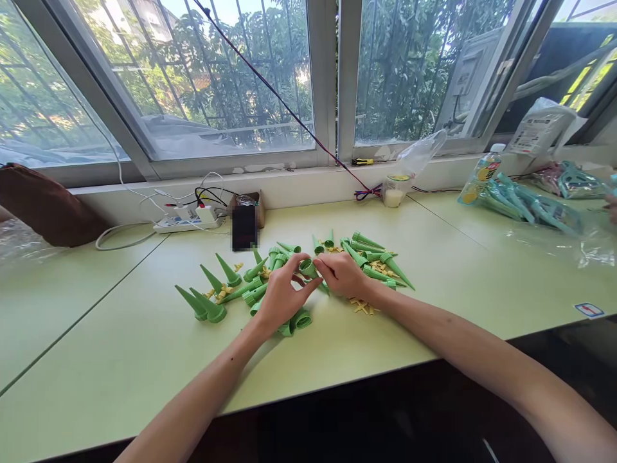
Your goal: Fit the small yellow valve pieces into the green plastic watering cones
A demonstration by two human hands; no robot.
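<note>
Several green plastic cone spikes lie scattered in a pile on the pale green table, mixed with small yellow cross-shaped pieces. My left hand reaches into the middle of the pile, fingers curled, its fingertips on a green cone. My right hand meets it from the right, fingers closed around the same cone. Two cones lie apart at the left of the pile.
A power strip with plugs and cables sits by the window wall, next to a small box. A brown bag is at far left. A jar, a bottle and bags of teal hangers lie at right.
</note>
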